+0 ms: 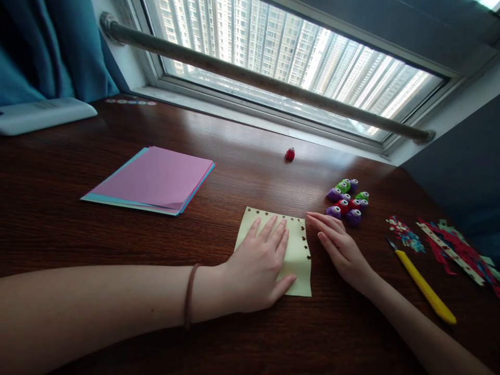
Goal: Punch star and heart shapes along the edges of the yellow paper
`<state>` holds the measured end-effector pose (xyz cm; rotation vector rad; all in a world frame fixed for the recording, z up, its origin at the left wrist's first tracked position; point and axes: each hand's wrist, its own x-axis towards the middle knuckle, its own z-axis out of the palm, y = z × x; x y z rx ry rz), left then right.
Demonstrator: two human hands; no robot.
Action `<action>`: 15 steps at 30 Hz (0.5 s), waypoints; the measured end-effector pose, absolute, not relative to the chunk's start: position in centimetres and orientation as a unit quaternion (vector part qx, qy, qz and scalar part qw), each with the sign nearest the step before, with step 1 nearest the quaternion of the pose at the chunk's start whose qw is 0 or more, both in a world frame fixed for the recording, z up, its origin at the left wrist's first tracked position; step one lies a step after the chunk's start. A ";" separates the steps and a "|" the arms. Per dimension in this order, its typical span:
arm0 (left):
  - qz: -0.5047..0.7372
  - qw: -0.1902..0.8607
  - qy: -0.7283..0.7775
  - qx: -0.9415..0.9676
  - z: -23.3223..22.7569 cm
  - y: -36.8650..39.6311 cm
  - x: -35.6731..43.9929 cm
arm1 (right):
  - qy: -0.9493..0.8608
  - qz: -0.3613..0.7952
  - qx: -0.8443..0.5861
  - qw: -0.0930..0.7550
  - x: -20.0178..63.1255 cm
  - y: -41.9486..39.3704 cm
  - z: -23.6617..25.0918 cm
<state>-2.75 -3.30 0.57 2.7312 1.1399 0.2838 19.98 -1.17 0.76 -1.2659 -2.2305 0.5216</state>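
A pale yellow sheet of paper (pixel 299 278) lies on the dark wooden table, with small star and heart shaped holes along its top and right edges. My left hand (pixel 261 260) rests flat on it, fingers spread, covering much of its middle. Just off the sheet's upper right corner is my right hand (pixel 341 247), its fingers stretched out and nothing visible in them. Behind that hand stands a cluster of small craft punches (pixel 346 200) in purple, green and red.
Coloured paper sheets (pixel 156 174) are stacked at left. One red punch (pixel 289 154) stands near the window. To the right lie a yellow craft knife (pixel 424 286), paper confetti (pixel 406 234) and paper strips (pixel 453 250). A white object (pixel 47 115) is at far left.
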 end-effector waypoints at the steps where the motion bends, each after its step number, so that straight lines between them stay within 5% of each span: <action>1: 0.096 0.085 0.382 0.915 0.6 -3.3 -2.8 | -0.818 0.197 -0.469 0.270 20.1 -1.1 0.8; 10: 0.101 0.082 0.385 0.914 0.3 -3.3 -2.7 | -0.865 0.142 -0.461 0.140 20.0 -1.1 0.2; 15: 0.101 0.081 0.384 0.914 0.4 -3.3 -2.7 | -0.862 0.141 -0.464 0.147 20.1 -1.0 -0.1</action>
